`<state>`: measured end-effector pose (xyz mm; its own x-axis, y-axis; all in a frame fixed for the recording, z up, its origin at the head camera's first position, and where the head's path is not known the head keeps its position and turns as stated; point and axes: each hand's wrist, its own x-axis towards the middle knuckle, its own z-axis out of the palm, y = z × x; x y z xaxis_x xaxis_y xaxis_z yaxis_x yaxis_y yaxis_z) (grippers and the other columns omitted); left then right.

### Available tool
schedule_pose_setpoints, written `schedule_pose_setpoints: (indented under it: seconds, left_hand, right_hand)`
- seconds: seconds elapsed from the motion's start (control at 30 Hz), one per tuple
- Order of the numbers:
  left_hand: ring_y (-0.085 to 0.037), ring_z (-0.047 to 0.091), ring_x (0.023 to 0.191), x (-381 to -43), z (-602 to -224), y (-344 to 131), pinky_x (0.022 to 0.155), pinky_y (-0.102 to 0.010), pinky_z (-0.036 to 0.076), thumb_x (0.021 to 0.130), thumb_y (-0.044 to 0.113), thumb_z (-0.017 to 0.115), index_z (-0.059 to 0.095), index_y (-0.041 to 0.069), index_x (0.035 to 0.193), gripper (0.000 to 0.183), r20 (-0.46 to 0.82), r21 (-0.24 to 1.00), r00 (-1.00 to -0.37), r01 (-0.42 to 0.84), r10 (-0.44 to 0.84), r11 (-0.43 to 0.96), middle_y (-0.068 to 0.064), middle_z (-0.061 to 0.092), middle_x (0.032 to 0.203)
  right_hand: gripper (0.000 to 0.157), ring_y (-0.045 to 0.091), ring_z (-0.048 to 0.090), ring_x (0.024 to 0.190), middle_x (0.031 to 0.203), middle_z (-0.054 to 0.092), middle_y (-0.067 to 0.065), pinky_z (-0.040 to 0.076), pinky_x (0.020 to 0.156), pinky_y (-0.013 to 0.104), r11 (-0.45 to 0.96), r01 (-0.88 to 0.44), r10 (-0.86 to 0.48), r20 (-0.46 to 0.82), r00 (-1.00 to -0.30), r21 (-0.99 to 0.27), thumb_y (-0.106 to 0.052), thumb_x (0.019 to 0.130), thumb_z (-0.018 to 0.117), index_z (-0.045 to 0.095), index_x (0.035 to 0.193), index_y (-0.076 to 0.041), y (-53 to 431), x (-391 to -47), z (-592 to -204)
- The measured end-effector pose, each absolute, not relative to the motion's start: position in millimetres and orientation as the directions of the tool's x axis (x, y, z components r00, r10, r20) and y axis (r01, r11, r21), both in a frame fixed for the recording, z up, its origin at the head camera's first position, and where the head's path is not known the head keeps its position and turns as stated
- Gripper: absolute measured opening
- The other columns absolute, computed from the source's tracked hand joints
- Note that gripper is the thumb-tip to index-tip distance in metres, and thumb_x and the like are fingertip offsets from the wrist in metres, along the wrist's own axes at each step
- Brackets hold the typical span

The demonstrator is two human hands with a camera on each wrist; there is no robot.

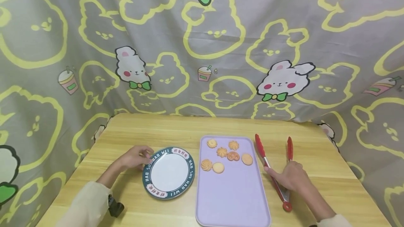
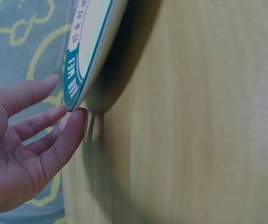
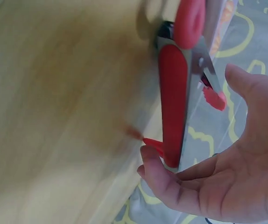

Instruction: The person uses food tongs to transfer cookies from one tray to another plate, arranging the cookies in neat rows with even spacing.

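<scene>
Head view shows one purple tray (image 1: 233,197) on the table (image 1: 157,129), one green-rimmed plate (image 1: 172,172) at its nine o'clock and one pair of red-handled tongs (image 1: 278,190) at its three o'clock, arms spread. Seven cookies (image 1: 222,152) lie in the tray's twelve o'clock half, one of them pretzel-shaped; bare purple surface runs down to the six o'clock rim.

My left grip (image 1: 135,157) is at the plate's ten o'clock edge, fingers apart, one fingertip meeting the rim in the left wrist view. My right grip (image 1: 291,176) is over the tongs, thumb and fingers apart; how firmly they touch, I cannot tell.

A narrow strip of wood separates plate and tray; the tongs' left tip sits just beside the tray's one o'clock corner. Beyond, at twelve o'clock, bare wood reaches the table's far edge by the curtain (image 1: 172,38).
</scene>
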<state>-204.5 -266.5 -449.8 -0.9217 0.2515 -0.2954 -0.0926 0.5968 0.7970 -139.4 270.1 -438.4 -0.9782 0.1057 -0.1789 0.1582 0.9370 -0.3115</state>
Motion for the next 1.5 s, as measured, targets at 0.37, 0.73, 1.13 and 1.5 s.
schedule_pose_setpoints:
  seconds: [0.37,0.73,1.13,1.5]
  left_hand:
    - [-0.019,0.056,0.068,-198,-458,-269,0.054,-0.031,0.058,0.084,-0.001,0.059,0.053,-0.01,0.119,0.037,-0.308,0.817,-0.896,-0.077,0.319,0.572,-0.011,0.053,0.09]
    - [-0.017,0.056,0.065,-199,-459,-270,0.052,-0.029,0.058,0.084,-0.001,0.06,0.057,-0.008,0.113,0.03,-0.307,0.811,-0.895,-0.067,0.324,0.581,-0.01,0.054,0.087]
    - [-0.019,0.057,0.066,-197,-457,-268,0.054,-0.031,0.057,0.082,-0.003,0.061,0.058,-0.006,0.112,0.03,-0.316,0.78,-0.919,-0.108,0.238,0.616,-0.01,0.054,0.087]
    - [-0.019,0.057,0.068,-196,-458,-267,0.056,-0.031,0.058,0.083,-0.003,0.061,0.059,-0.005,0.112,0.03,-0.316,0.774,-0.924,-0.121,0.214,0.622,-0.01,0.055,0.086]
  right_hand:
    - [0.068,0.016,0.04,0.049,0.057,0.039,0.005,0.028,0.043,0.024,0.946,0.158,0.118,-0.152,-0.981,-0.284,-0.07,0.081,0.051,0.046,0.055,-0.008,267,-139,-449]
    - [0.065,0.013,0.039,0.044,0.05,0.037,0.0,0.028,0.041,0.023,0.935,0.19,0.152,-0.144,-0.978,-0.299,-0.068,0.08,0.055,0.043,0.051,-0.011,267,-142,-449]
    - [0.077,0.026,0.054,0.068,0.092,0.058,0.024,0.046,0.052,0.034,0.956,-0.016,-0.002,0.047,-0.999,-0.293,-0.064,0.087,0.048,0.05,0.107,0.011,291,-159,-428]
    - [0.063,0.02,0.049,0.071,0.091,0.057,0.012,0.041,0.056,0.028,0.95,-0.202,-0.184,0.098,-0.978,-0.236,-0.056,0.088,0.054,0.055,0.112,0.003,279,-176,-412]
